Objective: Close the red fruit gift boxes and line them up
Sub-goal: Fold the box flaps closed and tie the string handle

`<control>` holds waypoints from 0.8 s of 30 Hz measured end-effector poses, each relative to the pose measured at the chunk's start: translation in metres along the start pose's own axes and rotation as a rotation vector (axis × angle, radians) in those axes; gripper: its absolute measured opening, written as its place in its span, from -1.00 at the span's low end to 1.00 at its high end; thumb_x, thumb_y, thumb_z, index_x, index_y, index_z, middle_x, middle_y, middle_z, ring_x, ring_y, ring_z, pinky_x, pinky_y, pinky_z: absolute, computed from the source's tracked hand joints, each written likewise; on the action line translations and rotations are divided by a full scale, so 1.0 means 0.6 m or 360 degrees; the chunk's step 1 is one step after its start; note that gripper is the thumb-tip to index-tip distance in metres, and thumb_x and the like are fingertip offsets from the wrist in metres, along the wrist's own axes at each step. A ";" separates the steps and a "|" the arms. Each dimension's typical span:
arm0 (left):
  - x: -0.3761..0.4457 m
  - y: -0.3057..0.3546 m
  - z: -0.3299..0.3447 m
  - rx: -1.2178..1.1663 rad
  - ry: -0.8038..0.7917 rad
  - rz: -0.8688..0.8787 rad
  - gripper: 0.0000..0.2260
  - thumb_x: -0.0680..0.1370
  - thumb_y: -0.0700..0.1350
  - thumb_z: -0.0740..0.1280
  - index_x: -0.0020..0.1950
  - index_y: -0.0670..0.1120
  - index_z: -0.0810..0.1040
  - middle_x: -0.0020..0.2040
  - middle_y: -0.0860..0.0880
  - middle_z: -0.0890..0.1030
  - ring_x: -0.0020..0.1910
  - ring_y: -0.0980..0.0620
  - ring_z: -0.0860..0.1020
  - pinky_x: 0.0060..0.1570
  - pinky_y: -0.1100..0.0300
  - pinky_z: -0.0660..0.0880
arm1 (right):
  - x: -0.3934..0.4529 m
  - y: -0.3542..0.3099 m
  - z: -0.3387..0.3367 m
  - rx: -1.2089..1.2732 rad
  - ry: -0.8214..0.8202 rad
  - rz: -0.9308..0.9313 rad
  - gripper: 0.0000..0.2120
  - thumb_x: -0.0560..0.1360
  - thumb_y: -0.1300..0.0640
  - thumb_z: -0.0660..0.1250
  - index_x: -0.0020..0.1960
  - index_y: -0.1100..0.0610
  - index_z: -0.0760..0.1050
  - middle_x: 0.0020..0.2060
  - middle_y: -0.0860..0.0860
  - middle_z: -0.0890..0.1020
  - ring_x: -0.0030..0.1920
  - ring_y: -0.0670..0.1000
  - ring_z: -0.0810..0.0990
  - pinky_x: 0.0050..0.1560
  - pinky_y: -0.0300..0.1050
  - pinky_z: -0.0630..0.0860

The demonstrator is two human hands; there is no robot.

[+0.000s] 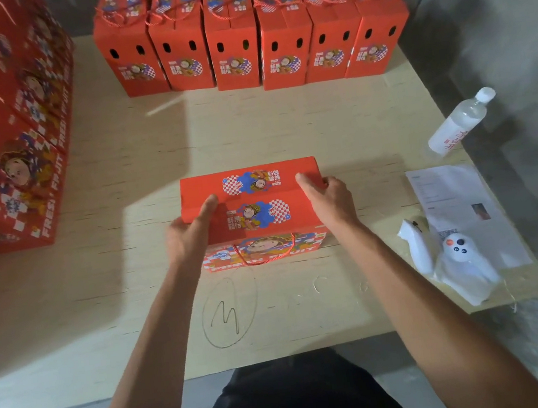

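A red fruit gift box (255,212) stands in the middle of the wooden board (285,132), its two top flaps folded down. A red cord handle (264,256) hangs over its near face. My left hand (192,232) grips the box's left end, thumb lying across the top flap. My right hand (327,200) grips the right end, thumb on the far flap. Several closed red boxes (250,33) stand side by side in a row along the board's far edge.
A stack of red gift boxes (10,143) leans at the left. On the right lie a clear water bottle (460,121), a printed sheet (462,211) and white controllers (451,257). A pencilled oval (230,309) marks the board near me.
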State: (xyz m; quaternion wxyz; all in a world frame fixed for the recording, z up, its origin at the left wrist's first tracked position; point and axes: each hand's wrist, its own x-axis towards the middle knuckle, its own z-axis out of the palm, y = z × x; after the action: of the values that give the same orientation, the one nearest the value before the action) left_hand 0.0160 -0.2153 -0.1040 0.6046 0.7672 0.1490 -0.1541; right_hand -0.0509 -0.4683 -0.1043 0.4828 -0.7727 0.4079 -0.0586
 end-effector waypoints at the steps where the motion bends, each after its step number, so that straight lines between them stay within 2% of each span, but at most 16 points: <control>1: 0.003 0.000 0.000 -0.0048 -0.0024 -0.0021 -0.50 0.33 0.35 0.52 -0.01 -0.04 0.71 -0.06 -0.02 0.75 0.00 -0.03 0.72 0.15 -0.13 0.63 | 0.003 0.004 -0.001 0.0013 -0.0005 -0.0004 -0.57 0.50 -0.34 0.38 -0.10 0.04 0.58 -0.28 -0.13 0.64 -0.45 -0.28 0.56 -0.54 -0.44 0.30; 3: 0.004 0.001 0.000 -0.0108 -0.0007 -0.0023 -0.58 0.31 0.33 0.54 -0.13 0.01 0.74 -0.12 -0.02 0.76 -0.01 -0.05 0.73 0.11 -0.13 0.65 | 0.005 0.006 -0.001 0.0018 0.0017 -0.0045 -0.55 0.48 -0.36 0.39 -0.18 0.04 0.60 -0.35 -0.15 0.64 -0.45 -0.35 0.55 -0.53 -0.45 0.30; 5: 0.004 0.001 0.003 -0.0176 0.0010 -0.0036 -0.58 0.26 0.33 0.55 -0.16 0.00 0.73 -0.13 -0.02 0.76 -0.01 -0.08 0.73 0.07 -0.11 0.66 | 0.005 0.004 -0.001 0.0011 0.0035 -0.0067 -0.54 0.46 -0.38 0.41 -0.22 0.03 0.59 -0.38 -0.16 0.63 -0.44 -0.36 0.54 -0.53 -0.45 0.31; 9: 0.006 -0.005 0.005 -0.0153 0.0102 -0.0025 -0.62 0.29 0.27 0.53 -0.16 -0.02 0.69 -0.17 -0.03 0.74 -0.06 -0.13 0.73 0.00 -0.11 0.68 | 0.004 -0.001 -0.003 -0.0027 0.0013 -0.0077 -0.50 0.44 -0.40 0.42 -0.23 0.07 0.57 -0.36 -0.11 0.64 -0.40 -0.25 0.58 -0.49 -0.39 0.33; 11: 0.005 -0.009 0.005 -0.0141 0.0106 0.0006 -0.65 0.34 0.26 0.53 -0.14 0.00 0.69 -0.17 -0.03 0.75 -0.09 -0.09 0.73 0.00 -0.10 0.68 | 0.004 0.000 -0.003 -0.0019 0.0020 -0.0081 -0.48 0.43 -0.42 0.41 -0.17 0.08 0.58 -0.30 -0.08 0.66 -0.30 -0.14 0.62 -0.39 -0.26 0.40; 14: 0.000 -0.011 0.002 -0.0036 0.0111 0.0078 -0.63 0.40 0.30 0.51 -0.13 0.01 0.70 -0.23 0.07 0.74 -0.20 0.06 0.72 -0.12 0.05 0.67 | 0.001 0.000 0.001 -0.0020 0.0003 -0.0079 -0.47 0.46 -0.43 0.37 -0.02 0.06 0.58 -0.18 -0.05 0.67 -0.20 -0.05 0.64 -0.27 -0.15 0.42; 17: -0.002 -0.013 -0.001 0.0070 0.0080 0.0171 -0.61 0.50 0.29 0.45 -0.08 -0.05 0.70 -0.29 0.15 0.71 -0.31 0.21 0.67 -0.33 0.22 0.56 | 0.000 0.006 -0.002 -0.0008 -0.0112 -0.0084 -0.48 0.49 -0.40 0.35 0.10 0.05 0.54 -0.07 -0.03 0.68 -0.14 -0.03 0.65 -0.25 -0.15 0.45; 19: -0.002 -0.012 -0.001 0.0063 0.0072 0.0159 -0.62 0.52 0.26 0.44 -0.09 -0.06 0.70 -0.31 0.17 0.71 -0.32 0.21 0.67 -0.39 0.33 0.51 | 0.000 0.008 -0.005 -0.0011 -0.0180 -0.0097 -0.45 0.50 -0.40 0.35 0.15 0.06 0.51 -0.04 -0.02 0.68 -0.13 -0.05 0.67 -0.28 -0.17 0.48; 24: 0.011 -0.014 -0.003 -0.0018 0.0081 0.0113 -0.69 0.50 0.21 0.49 -0.15 -0.03 0.69 -0.25 0.05 0.74 -0.24 0.04 0.73 -0.28 0.17 0.63 | 0.011 0.005 -0.001 -0.0245 -0.0185 -0.0151 -0.43 0.53 -0.41 0.27 0.11 0.11 0.49 -0.06 0.02 0.65 -0.11 0.06 0.63 -0.18 -0.08 0.44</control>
State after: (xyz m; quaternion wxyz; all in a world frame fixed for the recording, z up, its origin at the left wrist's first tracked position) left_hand 0.0186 -0.2113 -0.1137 0.6100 0.7722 0.1379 -0.1120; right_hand -0.0487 -0.4742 -0.1084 0.4417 -0.8280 0.3455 -0.0050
